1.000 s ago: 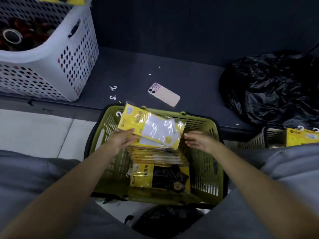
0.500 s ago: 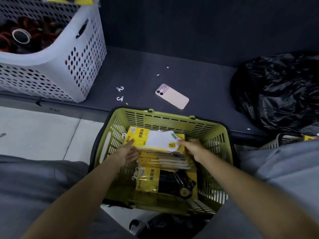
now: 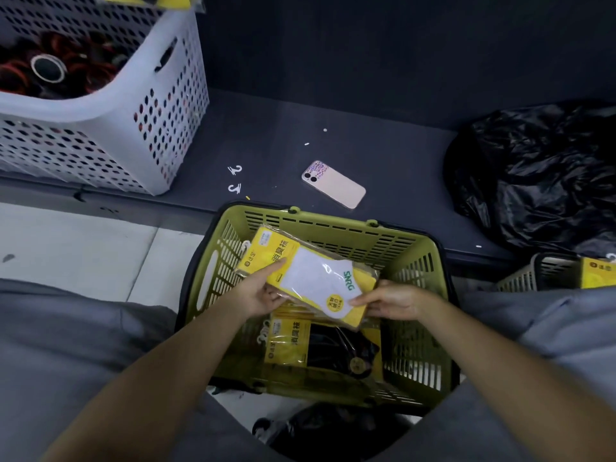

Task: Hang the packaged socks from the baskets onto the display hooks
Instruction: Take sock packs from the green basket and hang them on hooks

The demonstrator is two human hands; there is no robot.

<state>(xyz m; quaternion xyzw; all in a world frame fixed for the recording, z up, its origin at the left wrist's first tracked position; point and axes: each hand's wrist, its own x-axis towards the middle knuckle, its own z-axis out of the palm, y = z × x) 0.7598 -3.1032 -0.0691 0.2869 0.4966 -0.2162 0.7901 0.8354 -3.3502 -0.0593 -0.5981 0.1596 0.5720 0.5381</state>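
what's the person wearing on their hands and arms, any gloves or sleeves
Nothing is worn: the left hand and right hand are bare, no gloves, rings or bracelets visible. The left forearm and right forearm are bare to the frame edge, with no sleeve or watch.

Both hands (image 3: 253,295) have lifted the white-sock pack stack (image 3: 310,278) from the basket (image 3: 416,261).

both bare forearms are reaching forward and converging. the left grip (image 3: 256,295) is holding the sock packet (image 3: 311,278) at its left edge, thumb lying on top; the right grip (image 3: 393,300) is pinching its near right corner.
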